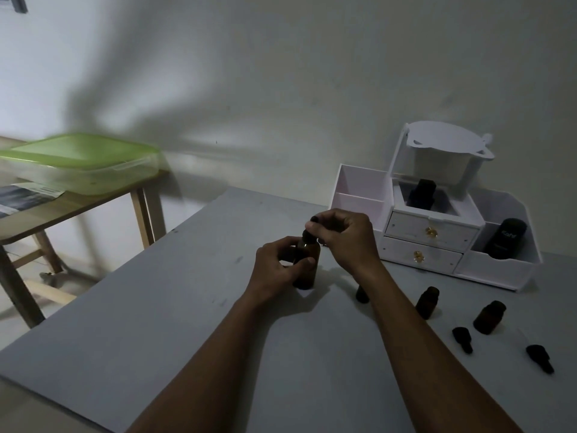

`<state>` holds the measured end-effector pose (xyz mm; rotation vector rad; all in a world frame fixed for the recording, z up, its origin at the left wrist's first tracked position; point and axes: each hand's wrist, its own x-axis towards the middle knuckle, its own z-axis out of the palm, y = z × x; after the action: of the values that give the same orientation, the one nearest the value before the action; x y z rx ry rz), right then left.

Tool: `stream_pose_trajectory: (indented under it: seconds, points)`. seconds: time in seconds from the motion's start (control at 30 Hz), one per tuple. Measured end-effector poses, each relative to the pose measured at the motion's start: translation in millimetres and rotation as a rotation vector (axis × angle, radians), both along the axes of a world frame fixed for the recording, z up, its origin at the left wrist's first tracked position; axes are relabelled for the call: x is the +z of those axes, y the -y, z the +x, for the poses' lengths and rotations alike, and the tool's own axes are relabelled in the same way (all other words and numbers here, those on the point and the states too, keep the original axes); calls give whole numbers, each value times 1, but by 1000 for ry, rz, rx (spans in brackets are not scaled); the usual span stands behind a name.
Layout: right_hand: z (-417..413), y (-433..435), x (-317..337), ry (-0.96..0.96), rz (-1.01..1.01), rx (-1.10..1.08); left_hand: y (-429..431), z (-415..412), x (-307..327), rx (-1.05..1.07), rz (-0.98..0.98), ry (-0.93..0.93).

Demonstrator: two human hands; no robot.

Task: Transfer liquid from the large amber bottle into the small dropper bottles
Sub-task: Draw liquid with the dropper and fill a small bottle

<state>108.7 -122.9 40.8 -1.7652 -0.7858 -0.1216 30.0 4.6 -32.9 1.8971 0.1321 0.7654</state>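
The large amber bottle (pixel 309 260) stands upright on the grey table (pixel 156 323). My left hand (pixel 281 267) grips its body from the left. My right hand (pixel 343 235) pinches the black dropper cap (pixel 313 219) at the bottle's neck from above. Three small amber dropper bottles stand open to the right: one (pixel 362 293) partly hidden by my right forearm, another (pixel 427 302), and a third (pixel 489 317). Two black dropper caps (pixel 463 339) (pixel 539 357) lie on the table near them.
A white desk organiser (pixel 437 245) with two drawers stands at the back right, holding a dark bottle (pixel 421 193) and a black tube (pixel 505 239). A wooden side table (pixel 62 214) at the left carries a green-lidded plastic box (pixel 81 160). The wall is close behind.
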Motion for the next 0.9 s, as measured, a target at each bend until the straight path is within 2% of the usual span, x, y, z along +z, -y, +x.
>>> stream_pose_trajectory:
  seconds: [0.3, 0.9]
  points:
    - [2, 0, 0, 16, -5, 1, -15, -6, 4, -91, -122, -127]
    - [-2, -2, 2, 24, 44, -44, -18, -6, 4, -107, -143, -161]
